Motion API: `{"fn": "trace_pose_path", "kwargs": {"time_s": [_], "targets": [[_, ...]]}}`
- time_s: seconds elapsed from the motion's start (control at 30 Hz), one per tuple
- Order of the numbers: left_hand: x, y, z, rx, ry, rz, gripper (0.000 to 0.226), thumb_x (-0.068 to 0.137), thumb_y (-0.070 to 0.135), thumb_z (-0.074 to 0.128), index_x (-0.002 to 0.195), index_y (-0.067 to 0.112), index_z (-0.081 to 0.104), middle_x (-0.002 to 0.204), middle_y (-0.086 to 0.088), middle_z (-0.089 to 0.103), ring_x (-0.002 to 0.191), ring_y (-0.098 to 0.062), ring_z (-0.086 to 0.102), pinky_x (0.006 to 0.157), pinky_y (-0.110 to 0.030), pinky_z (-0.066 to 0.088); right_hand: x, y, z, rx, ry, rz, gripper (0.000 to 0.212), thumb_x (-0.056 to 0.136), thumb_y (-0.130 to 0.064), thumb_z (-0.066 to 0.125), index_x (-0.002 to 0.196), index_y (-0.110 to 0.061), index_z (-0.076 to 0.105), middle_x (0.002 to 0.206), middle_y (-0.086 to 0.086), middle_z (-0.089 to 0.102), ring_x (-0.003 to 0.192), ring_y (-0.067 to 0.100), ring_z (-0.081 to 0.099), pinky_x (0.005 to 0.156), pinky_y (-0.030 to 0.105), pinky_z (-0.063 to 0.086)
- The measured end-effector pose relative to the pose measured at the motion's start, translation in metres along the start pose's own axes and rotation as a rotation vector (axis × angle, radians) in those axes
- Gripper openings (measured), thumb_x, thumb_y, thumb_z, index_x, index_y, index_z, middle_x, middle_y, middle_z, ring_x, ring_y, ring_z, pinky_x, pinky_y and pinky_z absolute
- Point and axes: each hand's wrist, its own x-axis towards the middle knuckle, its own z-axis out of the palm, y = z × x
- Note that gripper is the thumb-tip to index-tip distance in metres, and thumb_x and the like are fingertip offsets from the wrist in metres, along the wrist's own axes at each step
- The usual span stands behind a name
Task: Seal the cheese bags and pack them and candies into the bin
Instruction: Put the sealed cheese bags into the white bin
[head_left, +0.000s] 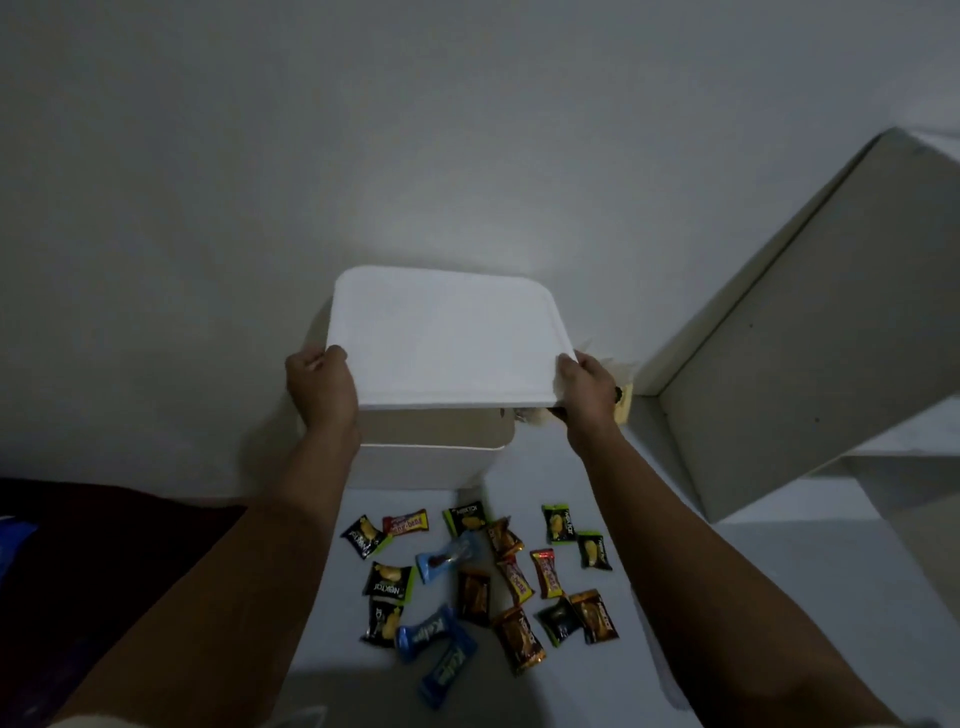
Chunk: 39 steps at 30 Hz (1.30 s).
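1. Head view, hands: left hand clamped on the near left corner of a white lid, right hand clamped on its near right corner; lid held flat and raised just above the bin
2. Head view, task things: candies scattered on the white surface just in front of the bin, between the forearms, none in hand; something pale and crinkly, probably a cheese bag, peeking out behind the right hand, sealed or not impossible to tell
3. Step in hand, as a judgement: opening the bin, packing not yet begun
4. Next move, as a judgement: lid set aside clear of the candies, both hands freed, then bags checked and sealed before loading
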Motion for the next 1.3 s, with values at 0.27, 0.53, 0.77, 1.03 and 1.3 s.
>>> {"fn": "trace_pose_path", "kwargs": {"time_s": [0.27,0.53,0.77,1.03,1.3], "targets": [[-0.122,-0.049,0.078,0.158,-0.448,0.017,0.035,0.094,0.005,0.053,0.125,0.020,0.050,0.105,0.010,0.060,0.085,-0.004,0.060,0.066,-0.027,0.049,0.006,0.044,-0.154,0.101,0.368,0.159,0.009,0.092,-0.015,0.062,0.087,-0.011,0.068,0.088,0.010,0.056,0.077,0.022,0.051,0.060,0.030,0.038],[-0.179,-0.163,0.111,0.425,-0.627,-0.197,0.048,0.094,-0.002,0.048,0.137,0.015,0.059,0.123,-0.005,0.066,0.108,-0.027,0.061,0.094,-0.045,0.054,0.017,0.092,-0.273,-0.200,0.378,0.250,0.012,0.094,-0.008,0.058,0.084,-0.009,0.063,0.074,0.007,0.060,0.058,0.017,0.054,0.075,0.037,0.048],[-0.171,-0.236,0.132,0.587,-0.476,-0.239,0.045,0.095,0.001,0.051,0.137,0.011,0.060,0.125,-0.014,0.063,0.110,-0.034,0.061,0.092,-0.046,0.053,0.072,0.135,-0.307,-0.211,0.114,0.480,0.015,0.096,-0.008,0.055,0.103,-0.013,0.066,0.092,0.014,0.063,0.075,0.027,0.059,0.066,0.036,0.055],[-0.157,-0.269,0.162,0.548,-0.428,-0.270,0.066,0.090,0.001,0.055,0.151,0.025,0.045,0.142,-0.003,0.052,0.122,-0.027,0.051,0.105,-0.050,0.048,0.127,0.154,-0.300,-0.282,-0.098,0.590,0.032,0.097,-0.008,0.051,0.127,-0.015,0.059,0.109,0.012,0.061,0.084,0.030,0.061,0.060,0.035,0.057],[-0.159,-0.290,0.173,0.433,-0.344,-0.330,0.066,0.078,0.018,0.060,0.142,0.030,0.050,0.131,-0.002,0.059,0.116,-0.031,0.059,0.098,-0.054,0.053,0.141,0.168,-0.292,-0.195,-0.044,0.635,0.042,0.097,-0.002,0.052,0.136,-0.019,0.053,0.129,0.018,0.050,0.088,0.030,0.058,0.066,0.040,0.058]]}}
